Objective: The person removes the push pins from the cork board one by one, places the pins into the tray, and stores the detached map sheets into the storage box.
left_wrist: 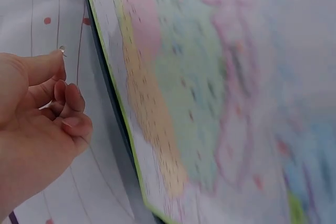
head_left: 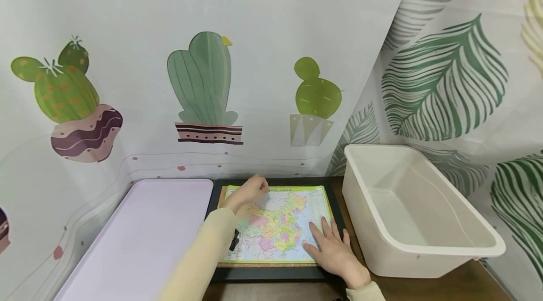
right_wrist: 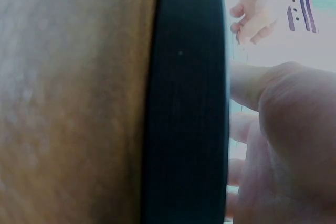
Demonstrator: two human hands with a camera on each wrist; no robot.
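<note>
A colourful paper map point(head_left: 275, 225) lies on a cork board with a black frame point(head_left: 271, 273). Above the map's upper left part, my left hand point(head_left: 251, 190) is bent at the wrist. In the left wrist view its thumb and forefinger pinch a tiny shiny pin-like thing point(left_wrist: 63, 51), too small to make out fully. My right hand point(head_left: 335, 251) rests with spread fingers on the lower right of the map and the frame edge. In the right wrist view the frame's dark side hides part of that hand point(right_wrist: 294, 124).
A pale lilac tray point(head_left: 148, 235) lies left of the board. To the right stands a deep white plastic tub point(head_left: 382, 239). Behind hangs a curtain point(head_left: 263, 56) printed with cacti. Brown tabletop point(head_left: 254, 291) shows in front.
</note>
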